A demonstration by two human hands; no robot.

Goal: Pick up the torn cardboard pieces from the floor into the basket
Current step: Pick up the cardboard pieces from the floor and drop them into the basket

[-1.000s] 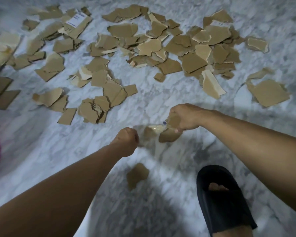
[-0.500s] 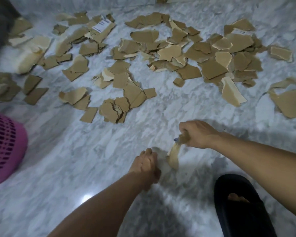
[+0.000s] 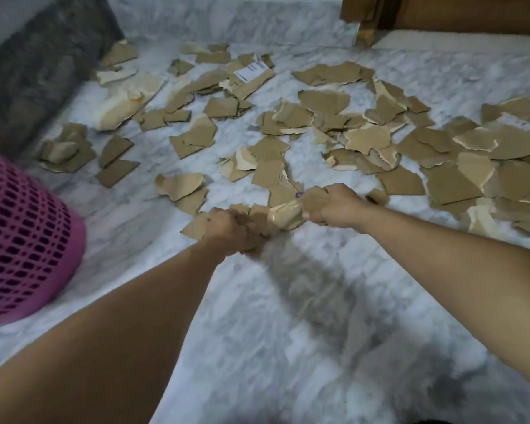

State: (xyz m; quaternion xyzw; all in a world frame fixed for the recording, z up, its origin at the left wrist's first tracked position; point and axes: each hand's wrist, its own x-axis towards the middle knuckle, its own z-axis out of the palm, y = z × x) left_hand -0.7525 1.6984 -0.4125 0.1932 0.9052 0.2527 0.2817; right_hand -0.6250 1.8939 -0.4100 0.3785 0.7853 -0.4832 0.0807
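Both fists are busy here. The right hand (image 3: 334, 206) is clenched around a wad of cardboard scraps (image 3: 285, 214), and the left hand (image 3: 227, 229) is clamped on more brown bits right beside it, near the middle of the view.

Biggest risk imo: those handfuls look loose and overstuffed, so a piece could slip out on the way to the basket (image 3: 25, 249), which sits over at 9 o'clock, well apart from the hands. A quick swing that way would probably shed scraps back onto the marble floor (image 3: 288, 332).

No idea what's in the basket (only its pink mesh side shows, the inside is out of view).

Most of the torn cardboard pieces (image 3: 410, 148) are spread from 10 to 3 o'clock, with a labelled piece (image 3: 251, 73) up at 12. Looks like lots left to do.
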